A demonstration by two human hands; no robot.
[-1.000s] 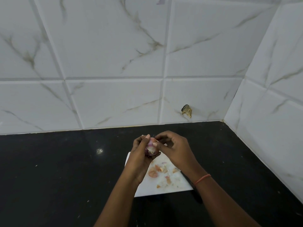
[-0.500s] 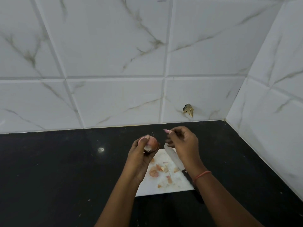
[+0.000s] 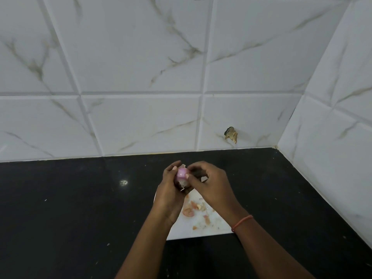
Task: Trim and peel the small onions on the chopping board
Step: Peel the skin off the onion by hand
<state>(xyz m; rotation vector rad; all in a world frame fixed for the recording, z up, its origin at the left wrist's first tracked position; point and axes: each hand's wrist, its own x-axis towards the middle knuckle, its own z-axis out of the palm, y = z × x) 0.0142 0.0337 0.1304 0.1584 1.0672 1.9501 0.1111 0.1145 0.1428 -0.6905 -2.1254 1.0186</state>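
Above the far end of the white rectangular chopping board (image 3: pixel 201 232), we see the left hand (image 3: pixel 171 194) curled around a small pinkish-purple onion (image 3: pixel 181 172), lifted clear of the board. The right hand (image 3: pixel 209 184) meets it from the right, its thumb and fingertips pinching at the onion's skin. Loose orange-pink peel scraps (image 3: pixel 189 211) lie scattered on the board, which rests on the black stone countertop (image 3: pixel 70 208).
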